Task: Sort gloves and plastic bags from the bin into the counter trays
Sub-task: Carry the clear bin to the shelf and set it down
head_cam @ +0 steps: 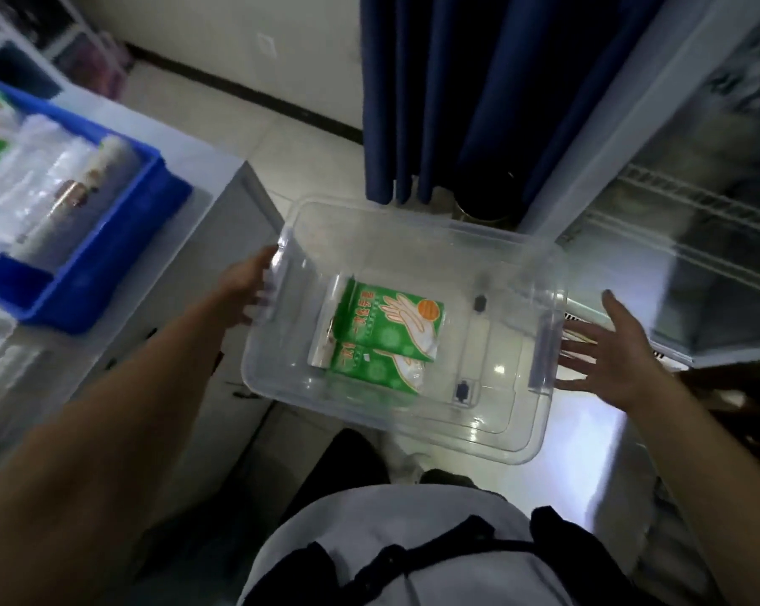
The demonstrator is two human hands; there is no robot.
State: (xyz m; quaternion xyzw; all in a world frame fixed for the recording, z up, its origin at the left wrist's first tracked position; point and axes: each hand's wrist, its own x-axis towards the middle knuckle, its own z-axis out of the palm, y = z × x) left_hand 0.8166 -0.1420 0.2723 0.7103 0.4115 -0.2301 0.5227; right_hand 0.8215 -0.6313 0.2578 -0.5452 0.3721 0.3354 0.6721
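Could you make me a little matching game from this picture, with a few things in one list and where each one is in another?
Things:
1. green glove packets
2. blue plastic tray
3. left hand
4. right hand

Places:
A. on the white counter
B. open, beside the bin's right end
C. inside the clear plastic bin
D. at the bin's left handle

Pairs: 1-C, 2-A, 3-D, 4-B

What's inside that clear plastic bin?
Two green glove packets lie overlapping on the floor of the clear plastic bin; the nearer one partly covers the other. Anything beneath them is hidden. The rest of the bin looks bare.
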